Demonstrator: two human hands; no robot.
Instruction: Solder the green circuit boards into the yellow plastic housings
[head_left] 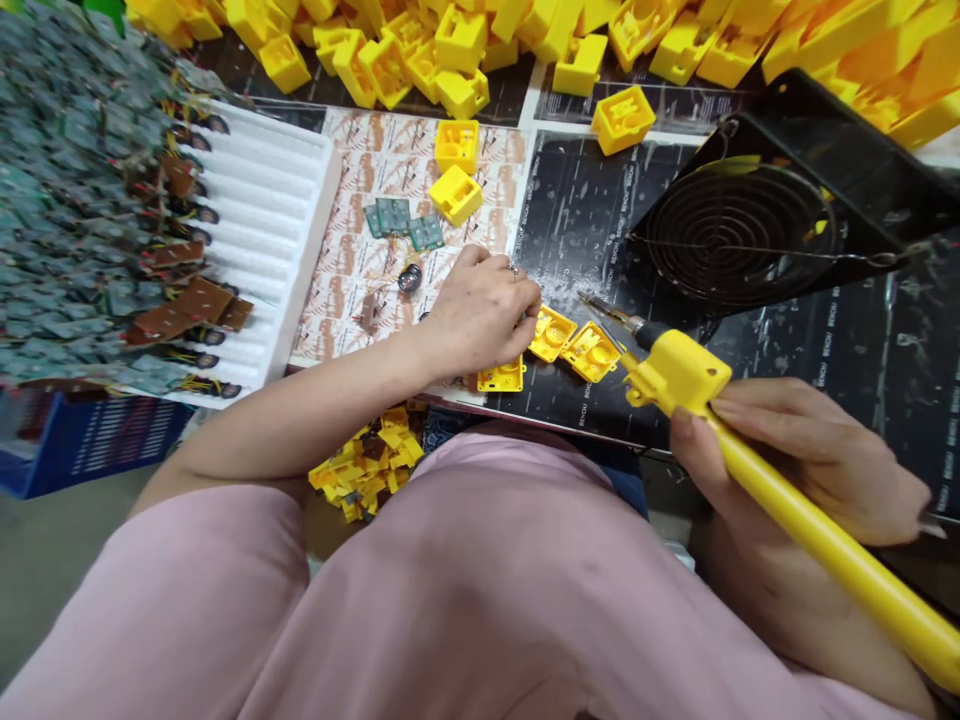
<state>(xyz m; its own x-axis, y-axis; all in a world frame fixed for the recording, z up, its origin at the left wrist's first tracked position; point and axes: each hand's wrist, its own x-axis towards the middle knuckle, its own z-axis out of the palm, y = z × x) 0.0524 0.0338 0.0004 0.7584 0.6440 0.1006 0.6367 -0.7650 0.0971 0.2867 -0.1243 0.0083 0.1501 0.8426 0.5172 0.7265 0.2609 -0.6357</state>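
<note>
My right hand is closed round the yellow handle of a soldering iron, whose metal tip points up and left over the black mat. My left hand rests knuckles up at the table's front edge, fingers curled down onto a small yellow plastic housing; what the fingertips grip is hidden. Two more open yellow housings lie just right of that hand, under the iron's tip. A few green circuit boards and a small round part lie on the patterned paper beyond the left hand.
A white grooved tray on the left carries several wired circuit boards. A heap of yellow housings runs along the far edge. A black fan stands at right. Yellow scraps lie below the table edge, and a blue crate sits at lower left.
</note>
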